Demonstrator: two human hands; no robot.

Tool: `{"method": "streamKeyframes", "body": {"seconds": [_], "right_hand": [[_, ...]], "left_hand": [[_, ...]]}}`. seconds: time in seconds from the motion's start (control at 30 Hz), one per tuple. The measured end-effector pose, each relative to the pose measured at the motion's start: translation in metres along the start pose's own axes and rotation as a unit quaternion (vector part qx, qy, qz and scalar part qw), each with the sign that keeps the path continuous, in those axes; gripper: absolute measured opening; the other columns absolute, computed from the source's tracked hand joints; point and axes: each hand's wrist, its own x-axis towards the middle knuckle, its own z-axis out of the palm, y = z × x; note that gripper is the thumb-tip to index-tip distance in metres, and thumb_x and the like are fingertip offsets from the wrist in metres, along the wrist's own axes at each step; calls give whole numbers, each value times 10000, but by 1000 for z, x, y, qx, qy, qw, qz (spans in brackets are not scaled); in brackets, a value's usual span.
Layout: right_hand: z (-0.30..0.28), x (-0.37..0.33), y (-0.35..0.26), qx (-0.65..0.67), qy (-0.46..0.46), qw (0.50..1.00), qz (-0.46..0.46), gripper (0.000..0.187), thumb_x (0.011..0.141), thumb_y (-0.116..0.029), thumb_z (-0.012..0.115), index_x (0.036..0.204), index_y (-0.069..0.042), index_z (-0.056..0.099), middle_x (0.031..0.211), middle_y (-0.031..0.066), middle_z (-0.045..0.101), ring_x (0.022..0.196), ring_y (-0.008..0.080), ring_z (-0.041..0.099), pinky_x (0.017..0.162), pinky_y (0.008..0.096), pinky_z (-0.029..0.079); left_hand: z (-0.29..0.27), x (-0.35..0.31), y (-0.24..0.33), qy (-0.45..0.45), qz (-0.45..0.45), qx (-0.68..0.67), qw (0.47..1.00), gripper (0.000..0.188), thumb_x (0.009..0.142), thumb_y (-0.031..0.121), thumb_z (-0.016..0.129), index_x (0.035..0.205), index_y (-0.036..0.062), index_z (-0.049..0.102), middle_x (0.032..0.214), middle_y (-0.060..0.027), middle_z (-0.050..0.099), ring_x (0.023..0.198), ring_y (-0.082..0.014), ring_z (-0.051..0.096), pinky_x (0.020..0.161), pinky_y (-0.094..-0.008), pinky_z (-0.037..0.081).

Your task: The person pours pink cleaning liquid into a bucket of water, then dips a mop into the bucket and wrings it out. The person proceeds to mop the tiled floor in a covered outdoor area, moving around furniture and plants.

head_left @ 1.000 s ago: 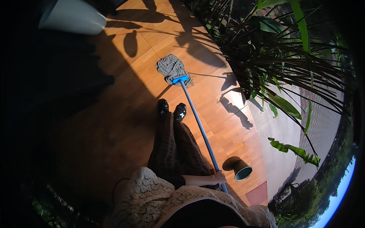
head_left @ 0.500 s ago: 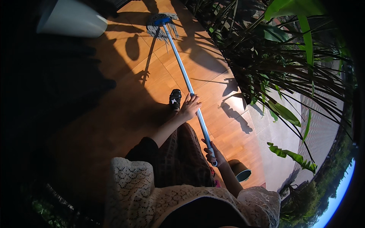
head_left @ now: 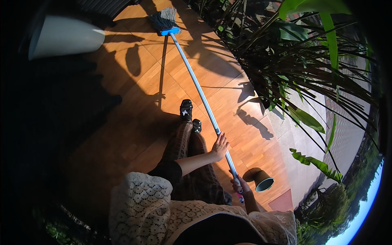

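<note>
A mop (head_left: 194, 79) with a pale blue handle runs from the far floor toward my body. Its grey string head spreads on the tiles at the top, below a blue clamp. My left hand (head_left: 221, 147) is closed around the middle of the handle, its arm reaching across my legs. Lower down, close to the handle's end, my right hand (head_left: 242, 186) grips it, with the fingers partly hidden. My two black shoes (head_left: 186, 109) stand left of the handle. Just right of my right hand is a bucket (head_left: 264, 185) with a dark green inside.
Orange-brown floor tiles (head_left: 143, 118) lie partly in deep shadow at left. A large white pot (head_left: 67, 36) stands at the far left. Leafy plants (head_left: 294, 65) lean over the right edge, beside a pale paved strip (head_left: 294, 141).
The mop has come back toward me, and its strings now trail away from the clamp. Both hands moved nearer my body, the left lower along the handle. My second shoe came into view.
</note>
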Motion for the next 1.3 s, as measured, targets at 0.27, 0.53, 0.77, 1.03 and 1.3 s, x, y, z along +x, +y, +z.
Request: {"method": "streamKeyframes", "body": {"seconds": [0.27, 0.53, 0.77, 1.03, 1.3], "right_hand": [[-30, -264, 125, -24, 311, 949, 53, 439, 896, -352, 302, 1269, -127, 254, 644, 20, 372, 363, 59, 278, 313, 167, 245], [53, -162, 5, -208, 177, 962, 23, 443, 894, -372, 287, 1268, -136, 250, 657, 25, 376, 355, 67, 273, 314, 182, 257], [115, 93, -21, -609, 133, 724, -297, 339, 858, -268, 456, 1128, -88, 359, 642, -18, 420, 518, 42, 395, 453, 182, 337], [42, -25, -87, -469, 80, 857, -196, 343, 875, -268, 414, 1160, -81, 377, 689, -21, 423, 463, 20, 331, 389, 147, 262], [2, -335, -67, -643, 473, 543, -260, 290, 739, -183, 624, 982, -41, 554, 717, 19, 542, 464, 63, 488, 331, 191, 329]], "left_hand": [[-41, -60, 233, -271, 326, -276, 862, 227, 600, 232, 559, 783, 98, 570, 764, -37, 560, 797, -200, 533, 719, -354, 376], [-53, 54, 98, -131, 183, -257, 940, 82, 565, 125, 591, 599, 107, 520, 592, -63, 508, 732, -210, 517, 705, -349, 390], [-72, 86, -159, -22, 67, -26, 997, 98, 530, 55, 587, 545, 94, 498, 622, -38, 513, 758, -215, 492, 747, -316, 386], [-25, 116, -39, -15, 0, 11, 1000, 38, 599, 83, 559, 575, 112, 561, 715, -32, 536, 823, -194, 470, 769, -300, 355], [-2, 193, 225, -175, 190, -227, 939, 276, 458, 297, 675, 641, 104, 606, 727, -73, 604, 751, -244, 579, 676, -379, 463]]}}
